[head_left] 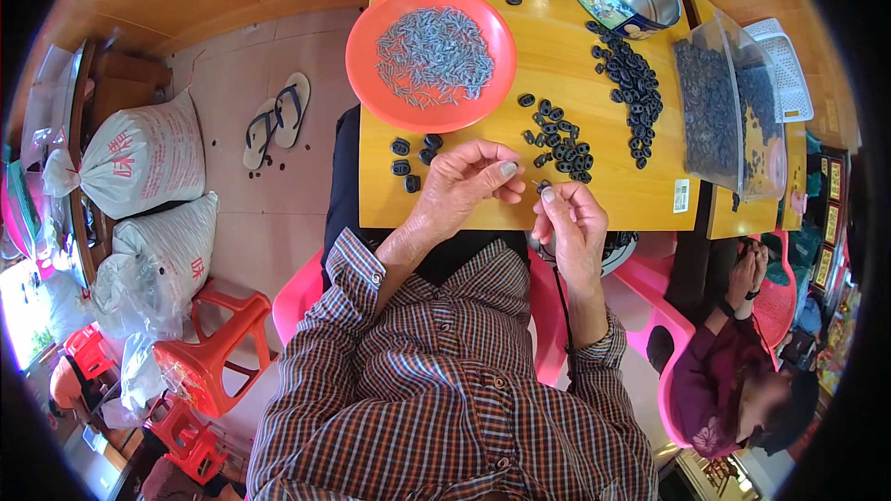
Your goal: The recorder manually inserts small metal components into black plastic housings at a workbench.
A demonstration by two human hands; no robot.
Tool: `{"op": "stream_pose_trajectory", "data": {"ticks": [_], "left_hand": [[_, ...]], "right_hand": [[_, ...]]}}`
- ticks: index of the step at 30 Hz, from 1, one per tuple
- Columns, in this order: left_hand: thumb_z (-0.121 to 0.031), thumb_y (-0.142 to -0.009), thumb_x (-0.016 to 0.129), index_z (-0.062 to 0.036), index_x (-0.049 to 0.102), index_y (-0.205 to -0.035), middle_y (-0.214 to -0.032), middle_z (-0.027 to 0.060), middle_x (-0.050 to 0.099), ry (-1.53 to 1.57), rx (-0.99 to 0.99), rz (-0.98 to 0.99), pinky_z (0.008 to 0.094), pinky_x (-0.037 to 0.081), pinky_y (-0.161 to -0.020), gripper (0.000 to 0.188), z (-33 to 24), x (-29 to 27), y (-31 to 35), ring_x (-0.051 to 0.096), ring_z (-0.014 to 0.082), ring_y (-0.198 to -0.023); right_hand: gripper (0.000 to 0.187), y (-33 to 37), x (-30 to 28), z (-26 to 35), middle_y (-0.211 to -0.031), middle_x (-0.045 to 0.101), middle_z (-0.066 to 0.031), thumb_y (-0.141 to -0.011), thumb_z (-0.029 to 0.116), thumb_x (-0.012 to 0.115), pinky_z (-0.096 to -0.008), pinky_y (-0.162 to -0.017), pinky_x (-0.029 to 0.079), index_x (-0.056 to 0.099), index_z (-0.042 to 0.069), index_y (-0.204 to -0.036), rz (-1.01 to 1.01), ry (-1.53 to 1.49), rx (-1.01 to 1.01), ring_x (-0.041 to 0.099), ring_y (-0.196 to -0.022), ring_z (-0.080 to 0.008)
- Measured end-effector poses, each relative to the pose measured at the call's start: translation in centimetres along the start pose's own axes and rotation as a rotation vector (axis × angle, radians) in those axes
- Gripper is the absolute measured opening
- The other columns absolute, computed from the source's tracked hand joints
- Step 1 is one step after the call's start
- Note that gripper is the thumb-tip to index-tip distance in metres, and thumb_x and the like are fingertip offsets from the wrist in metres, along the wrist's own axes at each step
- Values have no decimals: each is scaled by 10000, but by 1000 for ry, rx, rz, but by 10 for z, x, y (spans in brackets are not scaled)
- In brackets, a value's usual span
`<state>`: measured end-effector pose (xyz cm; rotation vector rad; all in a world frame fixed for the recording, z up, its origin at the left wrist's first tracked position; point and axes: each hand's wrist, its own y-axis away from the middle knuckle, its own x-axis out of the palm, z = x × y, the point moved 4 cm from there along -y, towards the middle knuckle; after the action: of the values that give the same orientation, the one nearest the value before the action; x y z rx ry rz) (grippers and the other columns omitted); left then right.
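Observation:
My right hand (pixel 574 221) pinches a small black plastic piece (pixel 544 186) between thumb and fingertips, just over the table's front edge. A thin pale sliver sticks out beside that piece, too small to name. To its left, my left hand (pixel 469 186) is closed in a pinch at about the same height; what it holds, if anything, is too small to tell. Ahead of my hands lies a loose cluster of black oval pieces (pixel 564 150). A few paired black pieces (pixel 401 168) sit left of my left hand. Beyond them, a round coral basin (pixel 360 60) holds many small silvery-blue pieces (pixel 436 54).
On the yellow table (pixel 640 199), a longer pile of black pieces (pixel 636 93) reaches toward a round tin (pixel 608 14). A clear bin (pixel 715 121) of black pieces stands at right. Another person (pixel 742 380) sits there. White sacks (pixel 148 153) and a red stool (pixel 209 362) are left.

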<state>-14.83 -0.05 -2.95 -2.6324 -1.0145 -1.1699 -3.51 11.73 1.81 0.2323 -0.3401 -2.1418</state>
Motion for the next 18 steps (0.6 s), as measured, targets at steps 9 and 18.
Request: {"op": "stream_pose_trajectory", "data": {"ticks": [9,18], "left_hand": [[97,-859,568,2,569,-1146,-1124,118,631,-67,89,67,310,533,-857,303,-9,3,0,630,168,-966],[83,-857,586,-3,568,-1170,-1078,83,644,-78,76,79,269,508,-867,325,-6,-4,2,624,121,-940]], "right_hand": [[156,-2,9,8,-714,586,-25,-936,149,573,-181,-445,395,537,13,-866,43,-3,-15,533,-510,-57],[190,-4,27,18,-596,546,-7,-943,171,552,-171,-440,360,545,24,-822,-54,-12,8,496,-475,-53]]}}
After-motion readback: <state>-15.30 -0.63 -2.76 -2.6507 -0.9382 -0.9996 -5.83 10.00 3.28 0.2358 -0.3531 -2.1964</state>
